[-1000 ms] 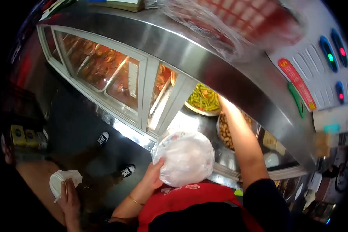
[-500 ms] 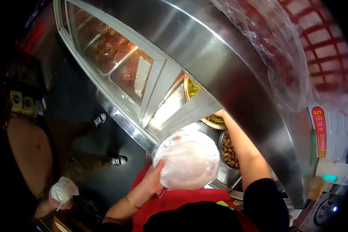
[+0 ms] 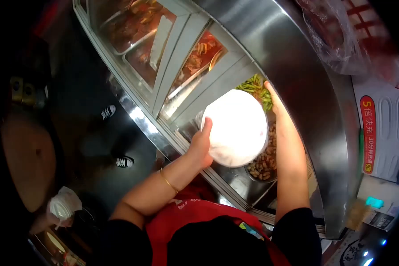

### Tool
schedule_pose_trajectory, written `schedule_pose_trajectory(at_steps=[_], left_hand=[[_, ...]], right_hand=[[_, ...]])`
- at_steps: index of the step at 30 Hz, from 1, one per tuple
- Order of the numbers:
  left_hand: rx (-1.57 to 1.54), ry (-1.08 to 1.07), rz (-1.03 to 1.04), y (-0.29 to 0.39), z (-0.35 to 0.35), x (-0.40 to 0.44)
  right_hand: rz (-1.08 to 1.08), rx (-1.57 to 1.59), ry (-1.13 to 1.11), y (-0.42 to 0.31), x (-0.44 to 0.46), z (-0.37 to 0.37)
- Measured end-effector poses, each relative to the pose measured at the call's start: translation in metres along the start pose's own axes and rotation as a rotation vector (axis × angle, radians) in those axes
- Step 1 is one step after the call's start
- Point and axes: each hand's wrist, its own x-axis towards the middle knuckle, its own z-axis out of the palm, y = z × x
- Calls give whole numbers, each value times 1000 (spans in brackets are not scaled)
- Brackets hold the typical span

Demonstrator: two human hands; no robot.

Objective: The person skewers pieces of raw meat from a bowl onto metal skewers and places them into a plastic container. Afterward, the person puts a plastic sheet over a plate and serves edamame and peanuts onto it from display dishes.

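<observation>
My left hand (image 3: 202,144) is closed on the edge of a round white plate (image 3: 237,128) with clear plastic film or a bag around it. The thumb lies on top of its face, and the plate is tilted toward me over the counter. My right hand (image 3: 273,97) reaches in beneath the steel hood and touches a heap of green edamame pods (image 3: 255,88). Its fingers are partly hidden among the pods and behind the hood edge, so its grip does not show. Below the plate, a metal bowl of peanuts (image 3: 265,165) shows beside my right forearm.
The curved steel hood (image 3: 292,75) overhangs the right side. Behind the glass display lie trays of reddish food (image 3: 142,22). A person's hand at lower left holds a bagged white cup (image 3: 62,206). Clear plastic bags (image 3: 332,40) hang at upper right.
The plate and my left hand have moved up and to the right, closer to the edamame. My right hand has shifted deeper along the hood edge. The view has turned slightly.
</observation>
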Motion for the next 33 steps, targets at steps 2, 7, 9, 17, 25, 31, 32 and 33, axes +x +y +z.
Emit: schedule_pose_trajectory(at_steps=[2,7,9,17,25,31,32,33], left_hand=[[21,-20,102,-7,6,22],[-32,27,126,-3,45,25],[-9,-2,173,-4,32,33],[-19,58,63,6,2,-8],[-105,50,27,-9,-17,-61],[-77,83,-19,-5,-21,-60],[-85,64,-16,-5,-22,-57],[-85,89,-30,-5,-24,-55]], right_hand=[[56,96,-180,-44,-31,-8],[35,-116,-479,-116,-128,29],[-144,-463,-335,-107,-152,50],[181,-262,-279,39,14,-3],[310,-415,-575,67,-9,57],[101,-146,-300,36,-8,26],[-22,-267,-217,28,-13,22],[-19,-268,-200,29,-18,17]])
